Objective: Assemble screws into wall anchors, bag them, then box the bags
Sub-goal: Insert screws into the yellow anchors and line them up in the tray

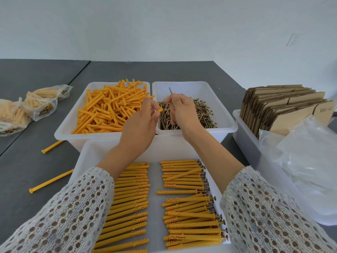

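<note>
The left hand (pixel 140 123) pinches one yellow anchor (pixel 160 110) by its end, raised over the seam where the anchor bin (pixel 73 117) meets the screw bin (pixel 226 114). The right hand (pixel 179 110) grips a single screw (pixel 170 92) between curled fingers, tip pointing up, above the heap of loose screws (pixel 202 115). Screw and anchor are near each other but apart. Both bins sit side by side, rims touching, and the near tray (pixel 85 157) butts against their front walls; it holds two columns of assembled anchors (pixel 189 212) with screw heads toward its right edge. Right of the tray, close by, a bin of flat cardboard boxes (pixel 284 106) and clear plastic bags (pixel 306 161). On the left, bare grey worktop (pixel 27 161) gives open room, with two stray anchors (pixel 51 180) and filled bags (pixel 40 105) further back
</note>
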`<state>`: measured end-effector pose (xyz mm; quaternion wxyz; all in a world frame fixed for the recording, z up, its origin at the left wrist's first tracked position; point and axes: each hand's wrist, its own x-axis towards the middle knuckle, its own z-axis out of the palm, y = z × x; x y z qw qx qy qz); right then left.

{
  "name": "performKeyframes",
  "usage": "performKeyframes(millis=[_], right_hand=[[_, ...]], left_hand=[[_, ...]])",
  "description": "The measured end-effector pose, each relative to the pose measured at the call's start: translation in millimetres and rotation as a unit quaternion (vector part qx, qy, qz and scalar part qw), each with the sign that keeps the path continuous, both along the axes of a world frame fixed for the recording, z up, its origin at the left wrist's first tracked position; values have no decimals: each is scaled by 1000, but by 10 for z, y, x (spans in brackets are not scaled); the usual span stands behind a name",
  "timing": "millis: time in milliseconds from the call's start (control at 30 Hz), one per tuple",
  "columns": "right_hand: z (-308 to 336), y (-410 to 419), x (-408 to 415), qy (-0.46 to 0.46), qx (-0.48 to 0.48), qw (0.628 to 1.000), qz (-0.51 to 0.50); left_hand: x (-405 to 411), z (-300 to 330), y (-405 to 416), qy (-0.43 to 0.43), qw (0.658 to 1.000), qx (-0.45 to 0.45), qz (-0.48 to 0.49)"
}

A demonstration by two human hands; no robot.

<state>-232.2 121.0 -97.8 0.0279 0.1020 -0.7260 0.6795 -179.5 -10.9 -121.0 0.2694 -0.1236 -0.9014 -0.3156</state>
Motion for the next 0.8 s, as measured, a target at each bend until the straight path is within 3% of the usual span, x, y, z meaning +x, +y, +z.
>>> performKeyframes(millis=[233, 400, 633, 800], right_hand=[[-38, -58, 33, -15, 49, 999, 3], [27, -16, 42, -20, -27, 999, 17], [14, -1, 52, 4, -64, 998, 18], [37, 19, 58, -9, -89, 995, -41]], left_hand=[[-38, 14, -89, 21, 999, -7, 42], [-43, 18, -104, 18, 998, -17, 50], [-42, 6, -109, 20, 999, -27, 43], [-49, -2, -100, 12, 999, -14, 36]])
